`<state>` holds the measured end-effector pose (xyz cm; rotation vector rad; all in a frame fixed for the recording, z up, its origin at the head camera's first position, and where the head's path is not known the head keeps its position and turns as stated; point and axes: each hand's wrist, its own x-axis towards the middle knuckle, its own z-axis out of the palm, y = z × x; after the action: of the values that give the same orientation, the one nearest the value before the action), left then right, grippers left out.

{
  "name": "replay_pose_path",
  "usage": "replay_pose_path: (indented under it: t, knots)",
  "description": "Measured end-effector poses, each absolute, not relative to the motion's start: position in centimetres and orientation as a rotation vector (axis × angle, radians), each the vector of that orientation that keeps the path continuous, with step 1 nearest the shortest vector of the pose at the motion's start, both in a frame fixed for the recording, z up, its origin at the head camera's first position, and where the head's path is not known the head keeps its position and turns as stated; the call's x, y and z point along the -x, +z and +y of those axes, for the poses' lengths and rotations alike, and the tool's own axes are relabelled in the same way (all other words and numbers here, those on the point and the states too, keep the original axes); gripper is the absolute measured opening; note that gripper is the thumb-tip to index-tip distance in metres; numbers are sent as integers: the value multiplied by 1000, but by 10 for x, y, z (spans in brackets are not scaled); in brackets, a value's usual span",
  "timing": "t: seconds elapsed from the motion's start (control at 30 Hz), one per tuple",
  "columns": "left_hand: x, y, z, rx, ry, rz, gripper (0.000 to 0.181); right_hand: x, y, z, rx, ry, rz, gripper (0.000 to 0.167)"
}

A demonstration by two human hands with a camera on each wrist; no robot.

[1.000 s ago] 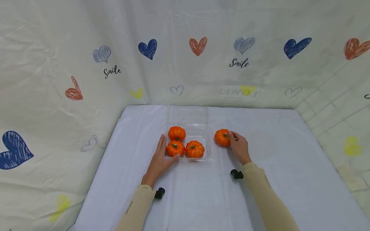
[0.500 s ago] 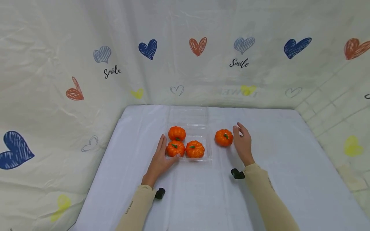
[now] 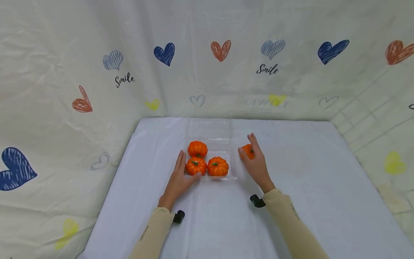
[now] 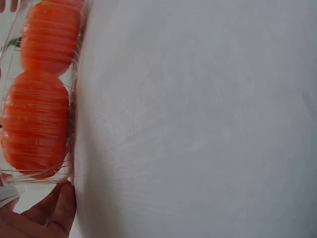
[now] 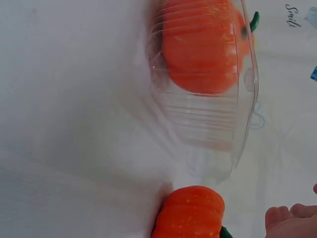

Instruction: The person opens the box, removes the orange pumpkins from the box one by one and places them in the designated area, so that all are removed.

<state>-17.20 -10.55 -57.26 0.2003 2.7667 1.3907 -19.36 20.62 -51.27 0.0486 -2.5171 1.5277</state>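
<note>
A clear plastic container [image 3: 231, 172] stands on the table with its lid [image 3: 210, 128] folded back, holding an orange pumpkin [image 3: 197, 149] at back left and two others [image 3: 196, 166] [image 3: 218, 167] in front. My left hand [image 3: 177, 182] rests at its left side, fingers straight, thumb at the front edge. To the right, my right hand [image 3: 257, 166] hovers around a further pumpkin [image 3: 247, 151], thumb on the left and fingers on the far right, partly hiding it. In the right wrist view, that pumpkin [image 5: 190, 213] and the fingers [image 5: 292, 220] appear apart.
A white cloth covers the table [image 3: 213, 219]. Behind it hangs a pale curtain [image 3: 239, 28] printed with hearts and words. A black wrist camera is on each arm, at the left cuff [image 3: 179, 217] and the right cuff [image 3: 257, 201].
My right hand first let go of the pumpkin and drew off to the right, then came back left over it. My left hand and the container have stayed put.
</note>
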Motion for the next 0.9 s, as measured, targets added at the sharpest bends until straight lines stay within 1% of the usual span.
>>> replay_pose_path:
  t: [0.2, 0.43, 0.7, 0.9]
  knots:
    - [173, -570, -106, -212, 1408, 2760, 113, 192, -513, 190, -265, 1460, -2594, 77]
    - [173, -571, -106, -196, 1399, 2744, 113, 189, -526, 173, -414, 1450, -2697, 85]
    - [172, -571, -106, -192, 1389, 2763, 113, 190, -545, 160, -629, 1154, -2771, 87]
    - [172, -573, -104, -199, 1399, 2773, 113, 188, -545, 158, -675, 984, -2809, 87]
